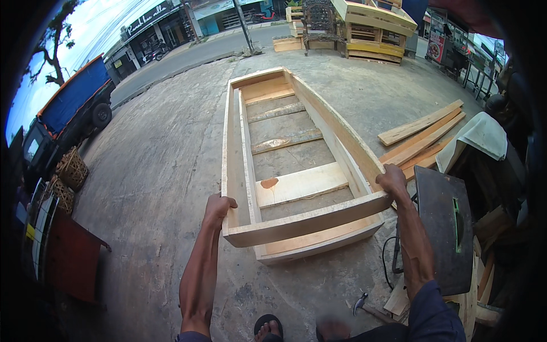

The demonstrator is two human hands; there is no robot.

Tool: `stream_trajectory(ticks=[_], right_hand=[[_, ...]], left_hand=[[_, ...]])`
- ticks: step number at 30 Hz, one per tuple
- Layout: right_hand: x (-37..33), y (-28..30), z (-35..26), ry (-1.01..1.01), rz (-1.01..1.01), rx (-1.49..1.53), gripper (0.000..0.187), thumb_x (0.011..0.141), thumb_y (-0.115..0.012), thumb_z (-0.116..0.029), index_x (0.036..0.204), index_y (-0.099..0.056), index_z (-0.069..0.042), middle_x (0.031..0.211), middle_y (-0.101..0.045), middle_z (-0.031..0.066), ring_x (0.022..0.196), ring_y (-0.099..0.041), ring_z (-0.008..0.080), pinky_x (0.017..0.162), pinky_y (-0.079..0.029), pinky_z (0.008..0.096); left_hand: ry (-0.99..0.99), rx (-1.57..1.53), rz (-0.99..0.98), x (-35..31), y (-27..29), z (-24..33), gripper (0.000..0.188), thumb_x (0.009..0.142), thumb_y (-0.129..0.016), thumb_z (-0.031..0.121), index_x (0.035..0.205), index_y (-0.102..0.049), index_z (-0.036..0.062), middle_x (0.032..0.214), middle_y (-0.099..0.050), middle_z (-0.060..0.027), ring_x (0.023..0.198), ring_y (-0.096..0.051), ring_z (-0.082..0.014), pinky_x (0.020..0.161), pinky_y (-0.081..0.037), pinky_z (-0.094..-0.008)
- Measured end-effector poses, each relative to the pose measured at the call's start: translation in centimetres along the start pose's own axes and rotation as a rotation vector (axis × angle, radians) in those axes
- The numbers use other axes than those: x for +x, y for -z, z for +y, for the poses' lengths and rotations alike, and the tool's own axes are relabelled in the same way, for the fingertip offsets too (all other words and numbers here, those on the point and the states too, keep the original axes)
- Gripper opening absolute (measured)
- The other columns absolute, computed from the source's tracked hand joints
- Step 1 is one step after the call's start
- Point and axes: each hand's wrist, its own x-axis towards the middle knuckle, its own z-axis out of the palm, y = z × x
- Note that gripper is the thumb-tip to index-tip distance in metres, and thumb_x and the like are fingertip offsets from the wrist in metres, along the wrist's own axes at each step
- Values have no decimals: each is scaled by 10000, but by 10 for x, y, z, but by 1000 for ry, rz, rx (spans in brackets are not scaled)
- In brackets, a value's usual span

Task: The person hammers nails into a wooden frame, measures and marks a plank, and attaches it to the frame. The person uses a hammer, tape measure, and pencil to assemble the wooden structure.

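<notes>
Between my arms is a long wooden frame (307,218) of pale planks, its near end raised over a second wooden frame (319,245) with cross slats. My left hand (219,210) is closed around the near left corner of the upper frame. At the near right corner, my right hand (392,181) grips the same frame, fingers wrapped over the side plank. A wide slat (302,185) with a brown knot crosses the lower frame. The far ends of both frames lie close together, and I cannot tell whether they touch.
Loose planks (421,137) lie to the right, beside a dark table with a slotted top (444,222). A hammer (370,309) rests on the concrete near my feet. Stacked wooden crates (376,34) stand at the back; a truck (74,108) is parked at left.
</notes>
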Motion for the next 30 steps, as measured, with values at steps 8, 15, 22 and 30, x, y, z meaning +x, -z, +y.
stream_trajectory(ticks=[8, 15, 22, 30], right_hand=[[-16, -80, 47, -134, -172, 698, 442, 736, -757, -74, 1149, -724, 79, 977, -754, 177, 831, -715, 243, 793, -547, 362], [-6, 12, 36, -33, -30, 70, 450, 771, -716, -194, 1180, -738, -7, 1086, -753, 235, 1018, -735, 391, 895, -563, 465], [-23, -49, 58, -20, -4, 44, 485, 802, -654, -192, 1242, -670, 9, 1288, -634, 197, 1144, -656, 407, 987, -522, 510], [-29, -60, 66, -8, 29, 37, 434, 802, -681, -196, 1186, -677, 4, 1169, -637, 193, 1105, -643, 413, 968, -518, 501]], left_hand=[[-159, 480, 158, -24, -5, 100, 455, 683, -690, 81, 1106, -741, -77, 982, -758, -251, 867, -747, -346, 850, -564, -417], [-58, 90, -20, -14, -24, 38, 513, 692, -675, 10, 1187, -679, -125, 1003, -728, -211, 821, -721, -285, 786, -563, -387], [-67, -16, 2, -7, -50, -23, 648, 701, -644, -76, 1349, -645, -58, 1142, -743, -170, 940, -725, -259, 859, -563, -356], [-123, -24, 80, -14, -67, -90, 713, 652, -677, -61, 1363, -641, -64, 1145, -744, -160, 976, -716, -235, 884, -554, -330]])
